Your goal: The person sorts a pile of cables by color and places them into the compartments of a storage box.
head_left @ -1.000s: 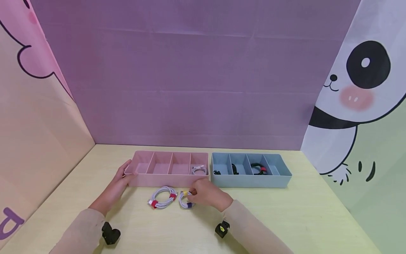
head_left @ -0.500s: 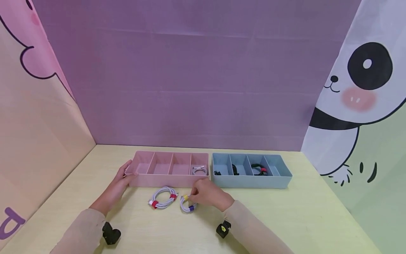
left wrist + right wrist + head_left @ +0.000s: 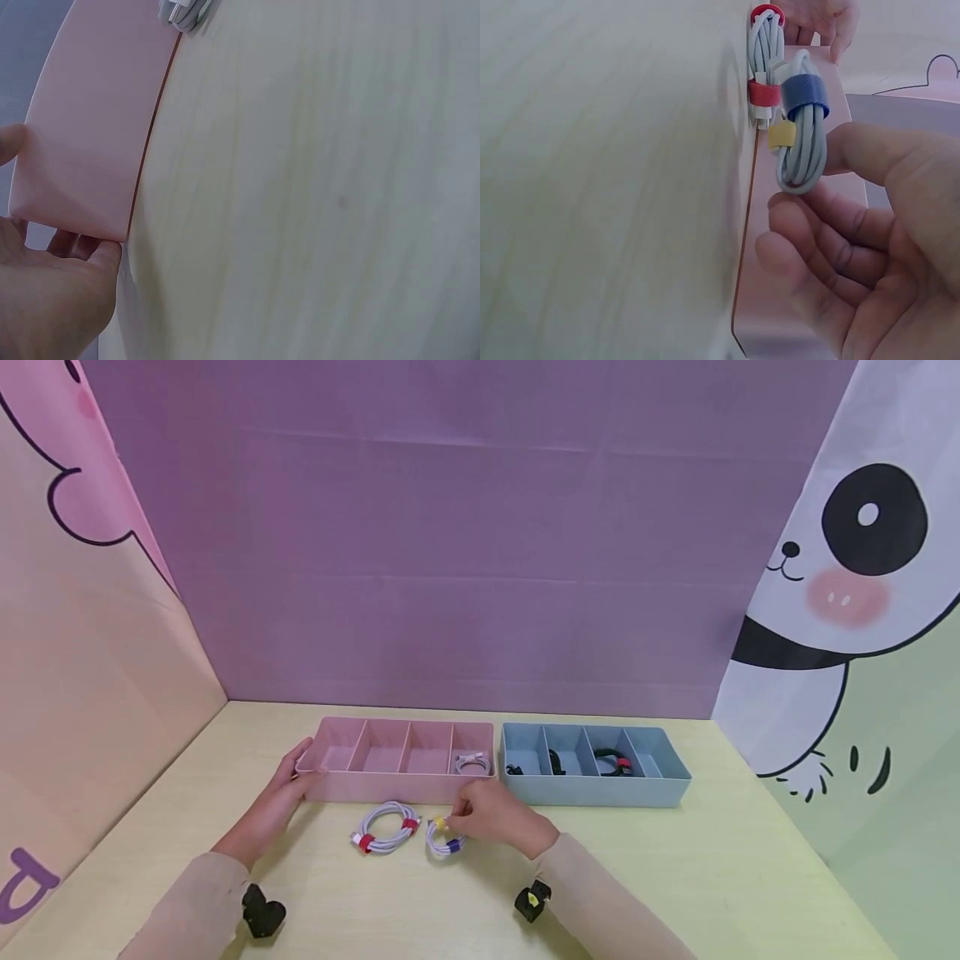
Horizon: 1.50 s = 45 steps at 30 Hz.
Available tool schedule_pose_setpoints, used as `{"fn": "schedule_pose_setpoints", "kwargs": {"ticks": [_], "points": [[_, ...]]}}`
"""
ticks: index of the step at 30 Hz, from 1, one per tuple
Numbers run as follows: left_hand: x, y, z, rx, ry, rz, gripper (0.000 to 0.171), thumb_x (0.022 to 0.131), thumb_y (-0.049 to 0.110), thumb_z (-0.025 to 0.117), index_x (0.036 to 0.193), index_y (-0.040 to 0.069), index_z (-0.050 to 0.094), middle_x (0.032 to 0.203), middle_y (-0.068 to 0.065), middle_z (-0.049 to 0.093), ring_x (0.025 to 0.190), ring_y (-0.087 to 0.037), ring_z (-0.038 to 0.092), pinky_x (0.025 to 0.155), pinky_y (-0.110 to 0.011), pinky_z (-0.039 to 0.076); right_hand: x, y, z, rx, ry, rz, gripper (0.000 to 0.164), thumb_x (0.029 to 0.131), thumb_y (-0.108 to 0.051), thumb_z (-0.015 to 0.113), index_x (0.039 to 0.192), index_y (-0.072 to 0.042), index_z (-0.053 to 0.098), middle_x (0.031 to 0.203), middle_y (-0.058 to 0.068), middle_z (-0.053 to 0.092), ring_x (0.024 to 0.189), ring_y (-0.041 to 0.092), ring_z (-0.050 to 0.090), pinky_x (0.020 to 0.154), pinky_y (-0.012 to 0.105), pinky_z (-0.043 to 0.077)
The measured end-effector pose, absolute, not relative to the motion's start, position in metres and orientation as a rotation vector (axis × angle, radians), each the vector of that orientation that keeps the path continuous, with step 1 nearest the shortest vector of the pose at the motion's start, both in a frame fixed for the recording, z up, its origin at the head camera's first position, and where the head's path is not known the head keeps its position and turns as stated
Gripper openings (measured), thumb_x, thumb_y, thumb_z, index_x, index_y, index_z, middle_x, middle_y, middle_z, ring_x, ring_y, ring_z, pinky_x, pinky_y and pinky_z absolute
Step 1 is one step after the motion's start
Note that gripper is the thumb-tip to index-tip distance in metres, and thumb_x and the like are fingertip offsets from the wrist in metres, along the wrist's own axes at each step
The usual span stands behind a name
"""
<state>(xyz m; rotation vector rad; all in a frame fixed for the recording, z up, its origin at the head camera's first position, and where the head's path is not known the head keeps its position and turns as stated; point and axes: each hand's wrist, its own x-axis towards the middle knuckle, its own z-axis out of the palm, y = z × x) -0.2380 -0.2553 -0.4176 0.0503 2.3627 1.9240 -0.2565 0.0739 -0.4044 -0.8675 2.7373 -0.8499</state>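
The white cable (image 3: 802, 161) is wound into a small coil bound by a yellow tie (image 3: 781, 135) and a blue tie (image 3: 807, 96); in the head view, these sit near twelve and four o'clock on its ring. The right hand (image 3: 491, 814) pinches it at about two o'clock. Toward eleven o'clock from it, the pink box (image 3: 375, 787) stands upright and open-topped, long sides running nine to three o'clock, three dividers making four compartments. The left hand (image 3: 283, 789) grips its nine o'clock end.

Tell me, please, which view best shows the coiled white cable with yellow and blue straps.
Right wrist: the coiled white cable appears large, yellow strap and blue strap clear. The head view shows it small; left wrist, neither strap.
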Motion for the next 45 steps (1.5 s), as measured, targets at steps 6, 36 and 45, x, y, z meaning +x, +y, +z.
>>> {"fn": "schedule_pose_setpoints", "kwargs": {"ticks": [6, 36, 45], "points": [[-0.24, -0.256, -0.419, 0.054, 2.365, 1.925, 0.079, 0.108, 0.024, 0.046, 0.16, 0.015, -0.013, 0.163, -0.024, -0.012, 0.15, -0.041, -0.003, 0.119, -0.058, 0.007, -0.258, 0.076, -0.403, -0.905, 2.755, -0.875, 0.013, 0.09, -0.018, 0.075, 0.079, -0.013, 0.07, 0.07, -0.009, 0.059, 0.062, 0.004, 0.051, 0.055, 0.018, 0.046], [-0.241, -0.258, -0.421, 0.025, 2.359, 1.897, 0.08, 0.107, 0.027, 0.046, 0.16, 0.018, -0.014, 0.163, -0.024, -0.011, 0.149, -0.041, 0.001, 0.119, -0.058, 0.009, -0.266, 0.078, -0.379, -1.015, 2.806, -1.034, 0.008, 0.09, -0.017, 0.072, 0.084, -0.013, 0.071, 0.068, -0.011, 0.06, 0.059, 0.004, 0.051, 0.053, 0.02, 0.044], [-0.239, -0.257, -0.417, 0.02, 2.368, 1.883, 0.081, 0.107, 0.03, 0.047, 0.16, 0.018, -0.014, 0.163, -0.022, -0.015, 0.15, -0.042, -0.004, 0.119, -0.059, 0.008, -0.274, 0.076, -0.371, -0.999, 2.81, -1.066, 0.01, 0.092, -0.015, 0.07, 0.083, -0.011, 0.072, 0.066, -0.008, 0.061, 0.059, 0.006, 0.053, 0.053, 0.02, 0.045]]}}
